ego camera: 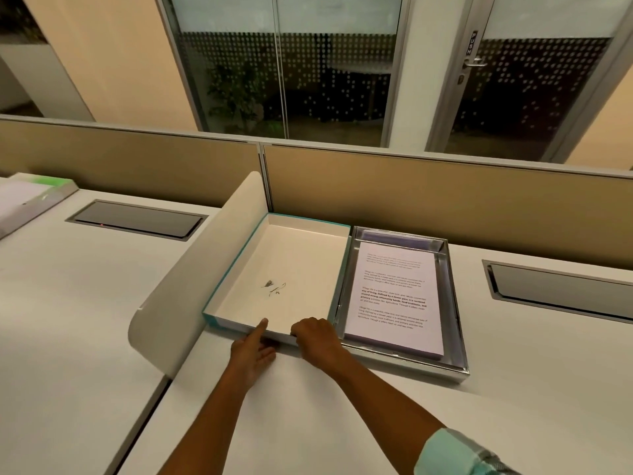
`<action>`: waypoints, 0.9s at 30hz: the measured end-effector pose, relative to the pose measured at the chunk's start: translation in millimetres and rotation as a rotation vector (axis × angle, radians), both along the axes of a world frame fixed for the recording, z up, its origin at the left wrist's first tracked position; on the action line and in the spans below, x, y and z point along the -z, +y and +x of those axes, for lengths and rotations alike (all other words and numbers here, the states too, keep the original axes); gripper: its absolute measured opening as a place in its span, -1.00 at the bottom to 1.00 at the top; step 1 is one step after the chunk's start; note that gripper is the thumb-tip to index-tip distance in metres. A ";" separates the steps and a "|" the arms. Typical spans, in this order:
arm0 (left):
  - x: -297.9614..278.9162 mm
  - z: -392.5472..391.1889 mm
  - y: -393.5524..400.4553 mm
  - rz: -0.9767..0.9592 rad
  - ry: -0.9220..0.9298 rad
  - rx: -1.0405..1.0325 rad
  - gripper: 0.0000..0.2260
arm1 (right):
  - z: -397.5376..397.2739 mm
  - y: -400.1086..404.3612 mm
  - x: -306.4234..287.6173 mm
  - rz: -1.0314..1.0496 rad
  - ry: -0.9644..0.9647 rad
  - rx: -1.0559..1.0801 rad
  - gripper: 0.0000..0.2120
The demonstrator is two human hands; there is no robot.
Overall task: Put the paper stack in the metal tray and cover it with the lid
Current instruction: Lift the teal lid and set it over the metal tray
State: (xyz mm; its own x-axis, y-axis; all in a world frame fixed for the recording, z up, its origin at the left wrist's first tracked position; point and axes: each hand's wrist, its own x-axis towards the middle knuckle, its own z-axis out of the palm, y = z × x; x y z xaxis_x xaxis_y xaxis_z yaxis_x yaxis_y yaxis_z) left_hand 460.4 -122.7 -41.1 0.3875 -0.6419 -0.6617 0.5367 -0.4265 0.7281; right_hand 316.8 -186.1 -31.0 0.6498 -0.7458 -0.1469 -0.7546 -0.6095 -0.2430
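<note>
A metal tray (457,303) sits on the white desk right of centre, with the paper stack (394,303) of printed sheets lying inside it. Directly to its left lies the lid (284,269), a teal-edged cardboard box lid turned open side up, white inside with a small dark mark. Both hands are at the lid's near edge. My left hand (251,354) has its thumb over the rim and its fingers under the edge. My right hand (317,339) grips the same rim near the lid's right corner.
A curved white divider panel (191,279) stands just left of the lid. Tan partition walls (411,197) run along the desk's back. Recessed cable hatches (137,217) (561,289) sit at left and right. A printer-like box (30,197) is at the far left.
</note>
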 end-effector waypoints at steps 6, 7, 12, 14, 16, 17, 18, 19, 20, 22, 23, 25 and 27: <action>-4.7 -12.1 -10.0 -0.222 0.241 -0.059 -0.65 | -8.4 -0.6 -11.9 0.083 -0.232 0.066 -0.78; -5.5 -13.8 -10.9 -0.275 0.256 -0.072 -0.62 | -13.1 -1.4 -13.3 0.122 -0.299 0.075 -0.77; -23.1 -29.3 -11.9 -0.400 0.087 -0.046 -0.61 | -35.8 -5.3 -31.0 0.272 -0.624 0.162 -0.54; -31.1 -39.6 -13.3 -0.408 -0.030 -0.054 -0.51 | -39.0 -8.9 -46.7 0.292 -0.715 0.245 -0.48; -38.4 -52.3 -14.2 -0.411 -0.159 -0.043 -0.48 | -40.8 -12.9 -67.2 0.306 -0.796 0.335 -0.48; -41.9 -59.2 -15.3 -0.398 -0.247 -0.030 -0.46 | -42.1 -15.0 -78.4 0.320 -0.845 0.387 -0.48; -45.1 -65.7 -16.7 -0.377 -0.345 -0.012 -0.43 | -43.7 -17.7 -89.8 0.347 -0.905 0.440 -0.47; -48.5 -73.0 -17.7 -0.361 -0.441 0.013 -0.41 | -47.2 -19.9 -101.5 0.380 -0.974 0.487 -0.46; -52.4 -80.2 -18.0 -0.361 -0.529 0.042 -0.40 | -52.0 -22.4 -113.4 0.415 -1.054 0.523 -0.44; -58.6 -94.6 -17.7 -0.396 -0.684 0.102 -0.43 | -66.2 -28.9 -136.0 0.493 -1.229 0.558 -0.48; -60.7 -101.3 -17.7 -0.419 -0.761 0.128 -0.46 | -74.3 -33.2 -145.6 0.531 -1.307 0.565 -0.53; -64.3 -115.8 -17.0 -0.472 -0.884 0.175 -0.51 | -92.7 -40.6 -160.0 0.578 -1.408 0.601 -0.62; -66.7 -131.5 -16.1 -0.516 -0.948 0.212 -0.55 | -111.3 -45.2 -165.2 0.591 -1.445 0.715 -0.64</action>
